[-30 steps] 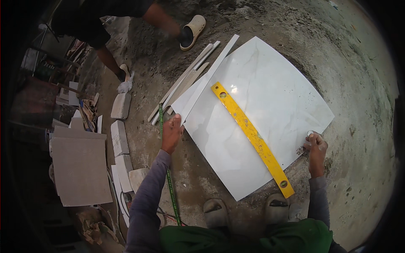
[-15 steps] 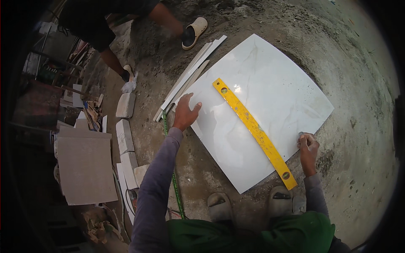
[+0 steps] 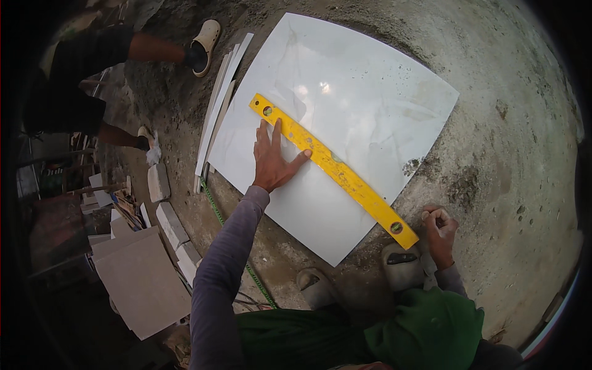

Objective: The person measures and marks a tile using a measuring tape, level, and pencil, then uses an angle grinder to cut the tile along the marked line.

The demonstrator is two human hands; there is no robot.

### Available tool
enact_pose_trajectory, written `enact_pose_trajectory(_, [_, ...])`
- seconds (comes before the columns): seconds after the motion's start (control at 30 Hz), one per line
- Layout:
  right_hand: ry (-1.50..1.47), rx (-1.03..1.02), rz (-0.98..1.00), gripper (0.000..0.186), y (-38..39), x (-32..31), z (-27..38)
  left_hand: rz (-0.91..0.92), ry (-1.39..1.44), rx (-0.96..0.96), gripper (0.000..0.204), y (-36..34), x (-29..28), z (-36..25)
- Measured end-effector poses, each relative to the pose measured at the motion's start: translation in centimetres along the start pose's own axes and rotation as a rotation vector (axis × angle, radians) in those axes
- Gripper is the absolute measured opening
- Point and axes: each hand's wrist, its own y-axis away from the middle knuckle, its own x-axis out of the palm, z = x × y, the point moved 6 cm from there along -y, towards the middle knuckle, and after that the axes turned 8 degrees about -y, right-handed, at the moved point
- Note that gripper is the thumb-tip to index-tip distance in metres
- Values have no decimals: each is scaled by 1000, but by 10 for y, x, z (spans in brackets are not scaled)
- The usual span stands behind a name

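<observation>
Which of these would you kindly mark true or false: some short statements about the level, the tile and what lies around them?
1. The left hand is at the yellow level, fingers spread. True.
2. The whole level lies within the outline of the white tile. False: one end juts past the tile's near edge.
3. The right hand lies flat on the tile. False: it is off the tile, fingers curled.
4. Pale strips lie left of the tile. True.
5. A flat brown board lies right of the tile. False: it lies to the left.
</observation>
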Motion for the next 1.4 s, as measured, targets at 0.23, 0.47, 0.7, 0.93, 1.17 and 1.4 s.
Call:
enact_pose_trajectory(0.23, [297,-447,85,10,-73,73,80,-239,143,29,99,-61,-15,-45])
enact_pose_trajectory(0.47, [431,-666,82,7,-189,139,104,-230,129,-691,99,-212,10,-14])
enact_pose_trajectory(0.7, [430,-708,107,8,-187,152,107,-344,180,-669,90,-287,-8,10])
enact_pose_trajectory(0.93, [33,-567,-77,13,-204,123,92,-378,383,-17,72,-254,-10,-195])
enact_pose_trajectory(1.17, [-318,-473,-384,20,-216,81,86,-353,292,323,70,-123,27,-276])
enact_pose_trajectory(1.4, [-61,-487,-33,24,-204,123,112,431,973,410,30,19,-4,-261])
